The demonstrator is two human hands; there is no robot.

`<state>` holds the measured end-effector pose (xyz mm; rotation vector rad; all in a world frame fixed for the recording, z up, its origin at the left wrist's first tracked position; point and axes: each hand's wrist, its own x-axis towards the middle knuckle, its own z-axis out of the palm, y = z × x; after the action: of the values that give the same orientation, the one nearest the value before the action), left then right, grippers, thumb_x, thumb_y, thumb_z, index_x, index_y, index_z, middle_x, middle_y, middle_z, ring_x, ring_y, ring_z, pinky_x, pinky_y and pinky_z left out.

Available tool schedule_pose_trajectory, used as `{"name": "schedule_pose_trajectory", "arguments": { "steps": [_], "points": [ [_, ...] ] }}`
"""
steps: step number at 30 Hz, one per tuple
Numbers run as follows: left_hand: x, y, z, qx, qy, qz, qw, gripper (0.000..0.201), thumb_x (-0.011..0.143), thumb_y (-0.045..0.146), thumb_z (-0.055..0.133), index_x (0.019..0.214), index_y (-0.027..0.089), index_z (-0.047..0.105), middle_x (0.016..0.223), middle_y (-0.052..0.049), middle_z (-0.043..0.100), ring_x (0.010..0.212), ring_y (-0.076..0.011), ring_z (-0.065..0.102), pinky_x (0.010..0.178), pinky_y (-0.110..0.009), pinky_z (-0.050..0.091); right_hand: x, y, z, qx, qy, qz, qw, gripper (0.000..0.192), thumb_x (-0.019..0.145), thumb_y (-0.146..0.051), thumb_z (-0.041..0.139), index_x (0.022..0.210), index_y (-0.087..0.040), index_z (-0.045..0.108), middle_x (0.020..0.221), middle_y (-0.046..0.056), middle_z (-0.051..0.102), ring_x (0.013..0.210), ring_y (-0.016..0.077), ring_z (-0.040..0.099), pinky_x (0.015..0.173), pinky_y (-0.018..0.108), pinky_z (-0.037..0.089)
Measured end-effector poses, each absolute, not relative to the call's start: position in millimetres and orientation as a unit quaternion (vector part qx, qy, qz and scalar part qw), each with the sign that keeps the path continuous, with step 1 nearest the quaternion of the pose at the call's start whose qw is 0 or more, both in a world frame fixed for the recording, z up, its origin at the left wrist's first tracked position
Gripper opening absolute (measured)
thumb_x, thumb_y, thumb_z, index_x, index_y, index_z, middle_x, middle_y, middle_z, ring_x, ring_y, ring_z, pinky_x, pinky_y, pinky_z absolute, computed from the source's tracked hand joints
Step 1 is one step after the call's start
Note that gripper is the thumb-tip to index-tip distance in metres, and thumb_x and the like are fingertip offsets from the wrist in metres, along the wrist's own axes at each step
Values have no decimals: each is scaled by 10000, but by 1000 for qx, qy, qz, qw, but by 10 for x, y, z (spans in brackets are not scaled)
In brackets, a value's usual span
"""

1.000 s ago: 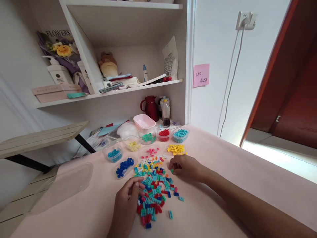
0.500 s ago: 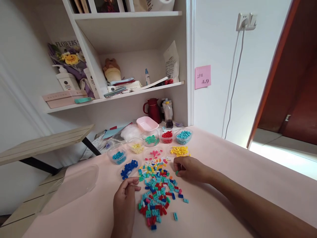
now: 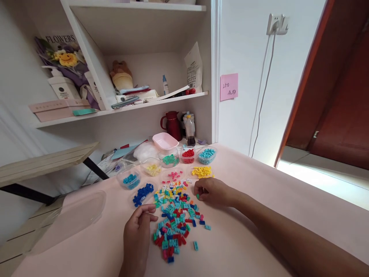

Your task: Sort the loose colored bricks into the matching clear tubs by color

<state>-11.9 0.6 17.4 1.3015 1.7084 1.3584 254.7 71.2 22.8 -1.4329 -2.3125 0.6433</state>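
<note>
A loose pile of small toy building bricks (image 3: pixel 175 215) in mixed colours lies on the pink tabletop between my hands. My right hand (image 3: pixel 215 192) is at the pile's upper right, its fingertips closed on a small green brick (image 3: pixel 197 196). At the pile's left edge rests my left hand (image 3: pixel 138 227), thumb and fingers apart with nothing seen between them. Nearest to it is a clear tub of dark blue bricks (image 3: pixel 143 194). Yellow bricks (image 3: pixel 201 171) fill a clear tray just beyond my right hand, and pink bricks (image 3: pixel 174 176) lie in another beside it.
Farther back stand clear tubs of red bricks (image 3: pixel 188 155), turquoise bricks (image 3: pixel 206 155), green bricks (image 3: pixel 170 160), pale yellow bricks (image 3: pixel 153 169) and blue bricks (image 3: pixel 130 180). Behind them are a pink basin (image 3: pixel 165 141), a red jug (image 3: pixel 173 125) and a bottle (image 3: pixel 190 130). A clear lid (image 3: pixel 83 211) lies left.
The camera view has turned slightly to the right, so everything sits farther left in the picture. Both hands keep nearly the same pose and place beside the pile.
</note>
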Motion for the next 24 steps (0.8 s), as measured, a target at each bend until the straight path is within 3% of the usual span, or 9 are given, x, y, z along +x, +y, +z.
{"name": "schedule_pose_trajectory", "arguments": {
  "steps": [24],
  "points": [
    [-106, -6, 160, 505, 645, 496, 287, 265, 731, 391, 518, 822, 196, 674, 669, -28, 698, 771, -243, 667, 709, -320, 460, 2548, 697, 256, -504, -817, 228, 161, 110, 673, -146, 568, 762, -210, 553, 770, -10, 611, 669, 124, 506, 555, 219, 318]
  ]
}}
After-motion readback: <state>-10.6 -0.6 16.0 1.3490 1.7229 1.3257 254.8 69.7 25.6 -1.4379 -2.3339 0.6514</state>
